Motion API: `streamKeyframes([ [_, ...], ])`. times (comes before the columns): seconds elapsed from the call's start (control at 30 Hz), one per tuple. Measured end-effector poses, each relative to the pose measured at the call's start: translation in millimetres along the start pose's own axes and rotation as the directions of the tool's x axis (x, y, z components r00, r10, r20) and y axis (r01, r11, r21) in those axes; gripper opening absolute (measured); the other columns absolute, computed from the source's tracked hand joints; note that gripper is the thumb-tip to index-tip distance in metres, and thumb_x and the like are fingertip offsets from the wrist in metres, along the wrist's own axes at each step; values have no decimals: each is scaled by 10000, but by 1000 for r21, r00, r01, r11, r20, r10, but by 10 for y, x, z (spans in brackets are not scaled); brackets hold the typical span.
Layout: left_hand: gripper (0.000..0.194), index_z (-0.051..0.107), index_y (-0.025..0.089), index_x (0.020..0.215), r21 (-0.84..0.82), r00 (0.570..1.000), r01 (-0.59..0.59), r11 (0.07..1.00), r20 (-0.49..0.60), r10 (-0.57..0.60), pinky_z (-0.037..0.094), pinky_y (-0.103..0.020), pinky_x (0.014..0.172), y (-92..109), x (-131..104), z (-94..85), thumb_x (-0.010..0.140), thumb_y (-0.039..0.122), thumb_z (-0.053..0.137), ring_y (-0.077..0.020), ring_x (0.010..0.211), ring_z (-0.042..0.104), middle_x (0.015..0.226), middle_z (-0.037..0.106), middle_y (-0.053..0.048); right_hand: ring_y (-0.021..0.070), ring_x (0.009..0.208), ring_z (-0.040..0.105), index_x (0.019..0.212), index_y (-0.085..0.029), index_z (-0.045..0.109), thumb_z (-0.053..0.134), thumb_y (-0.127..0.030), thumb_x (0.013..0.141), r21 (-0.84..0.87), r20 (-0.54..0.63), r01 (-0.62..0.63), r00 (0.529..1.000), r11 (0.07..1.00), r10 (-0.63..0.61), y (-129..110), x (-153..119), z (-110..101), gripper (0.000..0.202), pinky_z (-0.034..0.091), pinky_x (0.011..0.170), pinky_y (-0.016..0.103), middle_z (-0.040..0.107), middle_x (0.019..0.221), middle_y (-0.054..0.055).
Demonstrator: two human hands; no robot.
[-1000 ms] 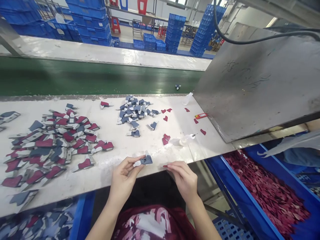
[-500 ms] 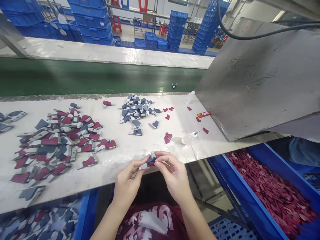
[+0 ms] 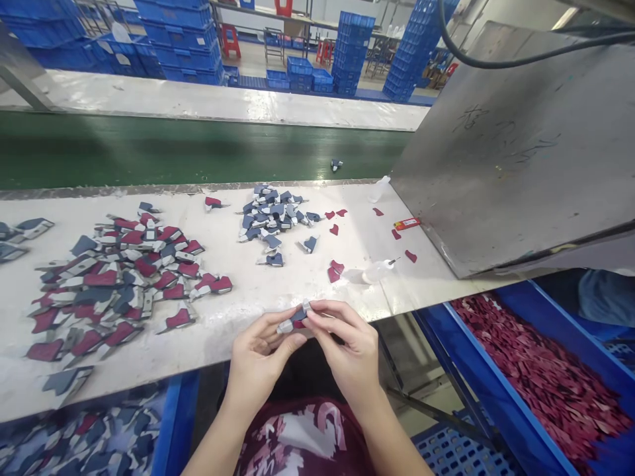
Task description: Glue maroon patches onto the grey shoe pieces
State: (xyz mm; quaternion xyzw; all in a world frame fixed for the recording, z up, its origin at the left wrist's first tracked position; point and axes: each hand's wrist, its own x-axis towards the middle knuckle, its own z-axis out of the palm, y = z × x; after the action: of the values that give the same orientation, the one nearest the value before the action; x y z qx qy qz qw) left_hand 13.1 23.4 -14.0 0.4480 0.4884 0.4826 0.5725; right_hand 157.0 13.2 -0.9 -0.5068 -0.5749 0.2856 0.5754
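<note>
The maroon piece [image 3: 298, 324], held apart a second earlier, had been brought against the blue-and-white part [image 3: 286, 326] at the near edge of the counter [image 3: 262, 287]; joining seemed under way. The part was held in the left hand [image 3: 258, 352], fingers bent, and pinched in the nearly closed right hand [image 3: 348, 344].

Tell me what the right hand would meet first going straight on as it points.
The right hand would first meet the grey part it touches, then probably the left hand; depth is unclear.
</note>
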Motion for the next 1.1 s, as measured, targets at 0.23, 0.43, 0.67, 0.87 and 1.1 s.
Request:
streamKeyframes([
  [0.23, 309, 730, 158, 974, -56, 999, 41, 998, -30, -43, 633, -328, 838, 84, -5, 57, 748, 359, 794, -256, 907, 755, 989, 782, -90, 216, 1021, 699, 1057, -303, 760, 742, -205, 835, 157, -17, -174, 984, 972, 179, 50, -26, 10, 244, 608, 902, 362, 716, 1115, 48],
  [0.43, 281, 731, 171, 996, -52, 999, 42, 998, -7, -42, 629, -297, 832, 100, -20, 46, 779, 344, 771, -236, 889, 759, 983, 784, -77, 232, 1126, 656, 1257, -292, 663, 633, -264, 923, 192, 223, -263, 950, 945, 219, 115, -28, -88, 336, 558, 980, 394, 687, 1212, 71],
  [0.67, 287, 735, 178, 1030, 84, 998, -36, 996, -47, 40, 632, -303, 835, 31, -63, 42, 817, 370, 726, -246, 942, 748, 1046, 772, -82, 237, 1033, 678, 1150, -252, 725, 670, -252, 896, 233, 203, -269, 953, 934, 224, 86, -11, -81, 260, 579, 904, 395, 718, 1092, 90],
  [0.87, 278, 735, 184, 1025, 132, 996, -66, 989, -56, 74, 633, -303, 832, 42, -98, 73, 823, 374, 714, -252, 955, 745, 1043, 772, -85, 229, 971, 681, 1122, -265, 738, 671, -237, 889, 244, 173, -216, 969, 945, 177, 58, -13, -76, 245, 577, 852, 394, 724, 1034, 84],
  [1.1, 261, 739, 185, 1016, 84, 995, -63, 994, -71, 69, 633, -278, 815, 95, -137, 84, 809, 345, 732, -238, 912, 755, 1039, 774, -83, 217, 983, 677, 1140, -296, 730, 646, -183, 899, 269, 145, -141, 984, 953, 105, 78, -37, -57, 279, 562, 866, 385, 714, 1053, 70],
])
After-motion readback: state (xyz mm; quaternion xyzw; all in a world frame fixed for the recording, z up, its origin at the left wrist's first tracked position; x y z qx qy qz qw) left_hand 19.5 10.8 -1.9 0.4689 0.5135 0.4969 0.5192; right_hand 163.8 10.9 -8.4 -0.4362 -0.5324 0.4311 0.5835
